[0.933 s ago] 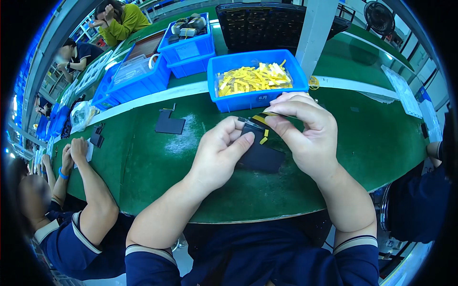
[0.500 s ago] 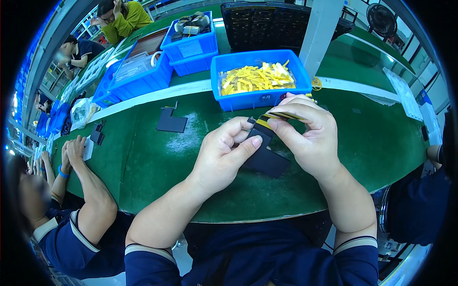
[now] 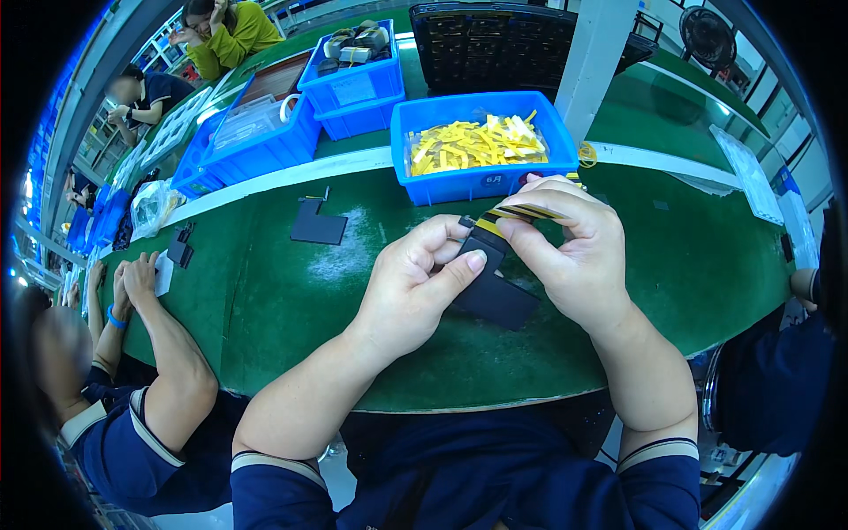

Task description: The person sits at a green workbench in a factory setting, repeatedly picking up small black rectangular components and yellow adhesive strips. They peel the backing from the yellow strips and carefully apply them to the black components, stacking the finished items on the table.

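My left hand (image 3: 399,288) is closed on a black L-shaped flat pack (image 3: 498,302), its thumb pressed on the top face and its fingers beneath. Between my right hand's (image 3: 585,254) thumb and fingers is a thin black-and-yellow striped strip (image 3: 535,212). That strip curves up from the pack's upper end, where a yellow band (image 3: 487,227) crosses it. A small dark tab sticks out by my left fingertips. A similar black L-shaped pack (image 3: 318,226) with a thin lead lies on the green table to the left. My right fingertips are partly hidden behind the hand.
Beyond my hands, a blue bin (image 3: 483,181) holds many yellow strips. More blue bins (image 3: 265,146) stand at the far left. A grey post (image 3: 594,75) rises behind the table (image 3: 707,265). At my left sits a co-worker, whose hands (image 3: 132,281) are near another black piece (image 3: 180,247).
My hands stay almost in place, with the pack shifted very slightly. The striped strip's free end is tilted a little differently in my right hand.
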Motion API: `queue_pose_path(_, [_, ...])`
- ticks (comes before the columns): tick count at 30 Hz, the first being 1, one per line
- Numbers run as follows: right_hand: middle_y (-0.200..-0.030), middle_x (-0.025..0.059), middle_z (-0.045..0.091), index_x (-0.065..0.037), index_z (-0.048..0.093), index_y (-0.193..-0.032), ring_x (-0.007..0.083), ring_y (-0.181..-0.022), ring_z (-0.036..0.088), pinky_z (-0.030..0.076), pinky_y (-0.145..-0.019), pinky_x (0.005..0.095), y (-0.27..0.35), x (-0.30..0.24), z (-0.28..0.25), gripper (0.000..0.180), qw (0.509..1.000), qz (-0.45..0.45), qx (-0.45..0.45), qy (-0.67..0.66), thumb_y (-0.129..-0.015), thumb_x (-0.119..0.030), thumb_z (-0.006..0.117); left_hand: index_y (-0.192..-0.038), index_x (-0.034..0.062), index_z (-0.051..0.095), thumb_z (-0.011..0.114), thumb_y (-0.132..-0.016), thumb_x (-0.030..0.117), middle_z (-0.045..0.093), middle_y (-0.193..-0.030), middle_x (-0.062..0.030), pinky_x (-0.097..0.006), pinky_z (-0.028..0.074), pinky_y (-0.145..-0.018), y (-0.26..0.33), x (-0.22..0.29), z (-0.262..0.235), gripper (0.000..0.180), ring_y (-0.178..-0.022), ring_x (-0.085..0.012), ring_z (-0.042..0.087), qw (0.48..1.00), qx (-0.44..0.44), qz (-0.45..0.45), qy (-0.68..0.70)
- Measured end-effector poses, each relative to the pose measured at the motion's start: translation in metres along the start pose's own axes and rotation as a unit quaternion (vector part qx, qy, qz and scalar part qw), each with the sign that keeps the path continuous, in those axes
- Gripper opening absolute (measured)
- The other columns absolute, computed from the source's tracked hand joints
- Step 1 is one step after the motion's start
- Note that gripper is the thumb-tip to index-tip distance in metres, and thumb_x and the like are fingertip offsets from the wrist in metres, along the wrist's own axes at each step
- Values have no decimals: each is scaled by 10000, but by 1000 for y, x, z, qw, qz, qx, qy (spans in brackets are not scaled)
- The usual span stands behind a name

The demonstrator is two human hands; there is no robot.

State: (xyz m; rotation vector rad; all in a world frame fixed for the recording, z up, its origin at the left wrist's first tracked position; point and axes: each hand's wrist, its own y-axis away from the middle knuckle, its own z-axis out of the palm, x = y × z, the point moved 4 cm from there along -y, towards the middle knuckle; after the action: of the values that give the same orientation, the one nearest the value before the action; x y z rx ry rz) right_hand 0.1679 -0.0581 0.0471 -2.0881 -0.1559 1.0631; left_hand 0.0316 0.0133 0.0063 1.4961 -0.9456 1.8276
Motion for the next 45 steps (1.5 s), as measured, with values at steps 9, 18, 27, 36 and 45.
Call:
queue_pose_path(9, [-770,133,639,26,646,-823,254,-724,612,466,-693,317,0,-5,2,186,998,22,-4,51,-683,-90,683,-1001,6,518,544,-884,77,623,-846,-24,-217,450,-696,1,-1,-1,139,-770,-50,557,999,18,1,-40])
queue_pose_path(18, [-822,148,635,27,633,-887,273,-766,613,475,-716,335,6,2,10,225,990,127,-50,-38,-704,-103,658,-994,-5,526,570,-860,70,644,-818,-78,-247,479,-645,4,15,3,160,-730,-109,614,962,37,98,-252])
queue_pose_path(27, [-884,128,622,-5,636,-917,268,-844,597,463,-764,346,-3,-8,-1,218,997,6,-78,21,-712,-77,665,-1001,-19,547,574,-868,83,654,-850,-55,-218,465,-670,1,6,-5,170,-750,-68,585,992,51,42,-103])
queue_pose_path(36, [-929,94,634,7,670,-783,201,-884,600,454,-807,300,-10,4,-16,153,997,-21,-80,-2,-658,-65,723,-964,-22,589,588,-862,92,644,-852,-36,-210,460,-690,-2,11,-9,153,-776,-59,574,998,25,5,-62])
queue_pose_path(45, [-680,5,581,5,613,-773,64,-672,529,431,-623,229,2,31,2,69,923,294,-177,-173,-777,-54,650,-916,-29,606,640,-810,54,520,-1106,-121,-260,445,-807,-5,15,-9,139,-976,-146,528,988,18,118,-100])
